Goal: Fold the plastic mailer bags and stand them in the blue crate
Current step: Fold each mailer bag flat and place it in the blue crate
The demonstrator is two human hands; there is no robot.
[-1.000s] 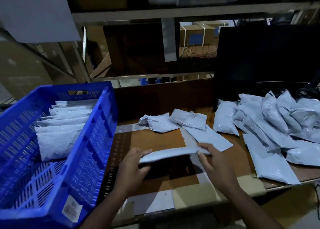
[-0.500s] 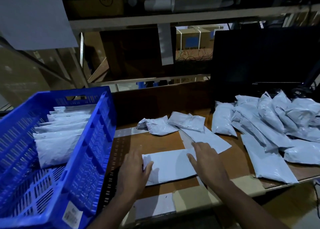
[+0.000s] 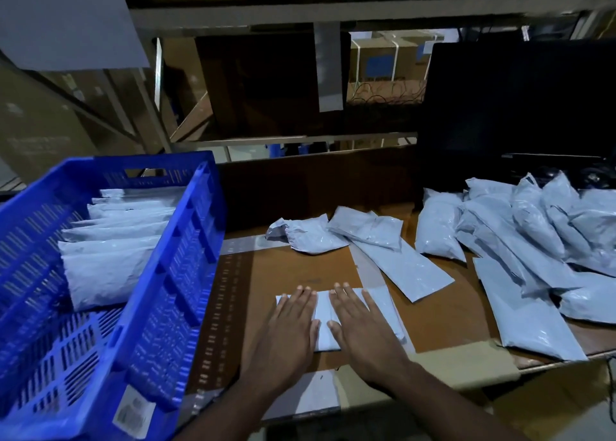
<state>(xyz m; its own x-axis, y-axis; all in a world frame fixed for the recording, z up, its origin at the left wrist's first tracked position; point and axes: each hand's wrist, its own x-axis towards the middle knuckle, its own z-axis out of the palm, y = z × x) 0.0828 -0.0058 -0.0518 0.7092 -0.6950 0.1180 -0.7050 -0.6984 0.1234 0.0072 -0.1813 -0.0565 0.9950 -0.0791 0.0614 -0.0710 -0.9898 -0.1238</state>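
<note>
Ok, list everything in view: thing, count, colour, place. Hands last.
crate: one, blue, left of the table, tilted.
bags in crate: about seven, pale grey, standing in a row at the crate's far end.
bag under hands: one, pale grey, flat on the table near the front edge.
loose bags: about three, pale grey, mid table.
bag pile: many, exact count unclear, pale grey, right side of table.
table: one, brown with tape patches.
monitor: one, black, back right.
shelving: grey, behind the table.
left hand: flat on the bag.
right hand: flat on the bag.
</note>
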